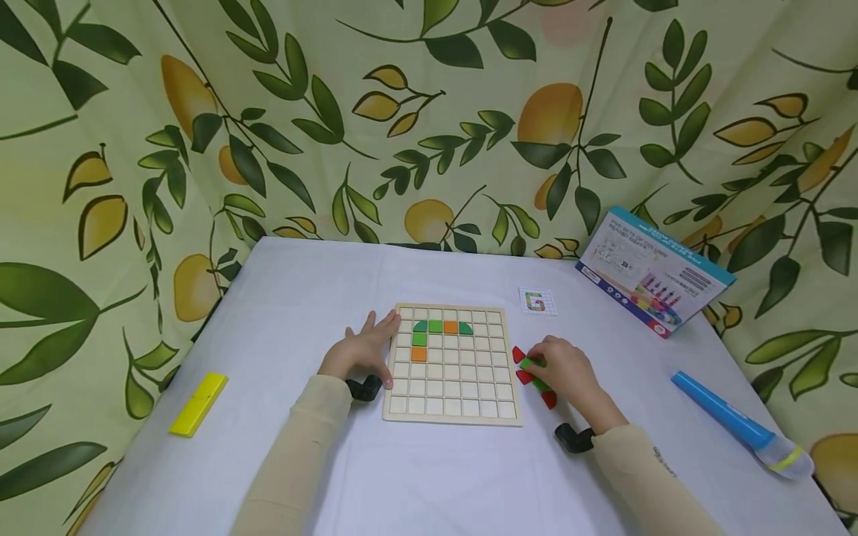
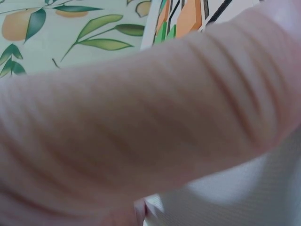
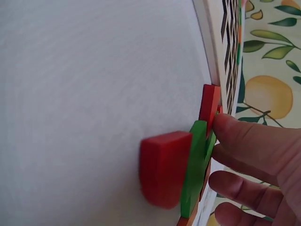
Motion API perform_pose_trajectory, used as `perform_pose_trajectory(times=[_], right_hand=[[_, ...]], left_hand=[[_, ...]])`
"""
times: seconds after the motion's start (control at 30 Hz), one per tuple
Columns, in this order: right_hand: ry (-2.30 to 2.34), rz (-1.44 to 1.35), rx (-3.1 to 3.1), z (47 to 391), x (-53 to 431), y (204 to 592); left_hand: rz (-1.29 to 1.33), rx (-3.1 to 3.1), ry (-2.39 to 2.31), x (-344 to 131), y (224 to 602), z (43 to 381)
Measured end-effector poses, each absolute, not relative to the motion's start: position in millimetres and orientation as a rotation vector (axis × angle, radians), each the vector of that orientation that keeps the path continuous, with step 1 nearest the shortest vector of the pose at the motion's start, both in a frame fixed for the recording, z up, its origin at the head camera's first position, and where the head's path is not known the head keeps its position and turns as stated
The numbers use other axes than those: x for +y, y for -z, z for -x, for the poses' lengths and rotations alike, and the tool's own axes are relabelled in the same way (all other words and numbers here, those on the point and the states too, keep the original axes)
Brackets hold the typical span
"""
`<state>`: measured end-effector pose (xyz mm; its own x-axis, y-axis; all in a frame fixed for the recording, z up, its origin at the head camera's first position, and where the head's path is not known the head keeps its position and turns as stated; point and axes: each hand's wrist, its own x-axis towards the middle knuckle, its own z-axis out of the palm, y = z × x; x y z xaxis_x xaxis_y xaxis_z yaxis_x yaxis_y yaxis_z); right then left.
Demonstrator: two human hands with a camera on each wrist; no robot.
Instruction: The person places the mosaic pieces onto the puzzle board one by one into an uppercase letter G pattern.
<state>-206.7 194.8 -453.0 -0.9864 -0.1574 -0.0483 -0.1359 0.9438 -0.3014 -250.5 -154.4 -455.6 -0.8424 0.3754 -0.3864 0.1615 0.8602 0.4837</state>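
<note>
A wooden grid board [image 1: 452, 419] lies flat on the white table. Along its top rows and left side sit green and orange tiles, among them an orange square [image 1: 418, 354] and a rounded green piece [image 1: 465, 328]. My left hand [image 1: 362, 350] rests at the board's left edge, fingers spread and thumb touching the frame. To the right of the board, my right hand [image 1: 566, 372] pinches a green tile [image 1: 526, 363] with its fingertips. Around it lie loose red pieces, such as a rounded red piece [image 3: 164, 169], and another green tile [image 3: 194, 169].
Behind the board is a small pattern card [image 1: 537, 301] with a coloured figure. A printed box [image 1: 653, 272] stands at the back right. A blue microphone-like toy [image 1: 740, 424] lies at the right, a yellow block [image 1: 199, 404] at the left. A patterned curtain hangs behind.
</note>
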Motion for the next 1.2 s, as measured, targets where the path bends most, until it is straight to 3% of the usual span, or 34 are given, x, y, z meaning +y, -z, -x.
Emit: perform_pose_trajectory(times=[0.8,1.2], right_hand=[[0.428,0.188,3.065,209,185,449],[0.546,0.702,3.133,213,100,431]], left_hand=[[-0.402,2.558,-0.583,-154,450,249],[-0.404,2.55,-0.583,-152,454,251]])
